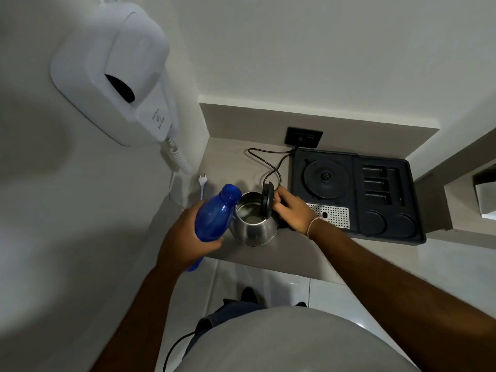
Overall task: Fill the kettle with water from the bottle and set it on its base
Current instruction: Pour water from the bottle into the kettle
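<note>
My left hand (185, 237) grips the blue bottle (214, 213), tilted with its mouth at the rim of the steel kettle (255, 229) on the tabletop (268, 253). My right hand (292, 210) is closed on the kettle's handle beside the raised lid (267, 201). The round base (327, 178) sits empty in the black tray (418, 210) just right.

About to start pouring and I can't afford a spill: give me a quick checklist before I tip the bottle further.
1. Kettle lid open: ok, it stands upright.
2. Bottle cap off: ok.
3. Bottle mouth over the kettle opening: not ok, it sits at the rim's left edge.
4. Right hand steadying the kettle: ok, it is at the handle side.
5. Left hand gripping the bottle: ok.
6. Base free: ok.
</note>
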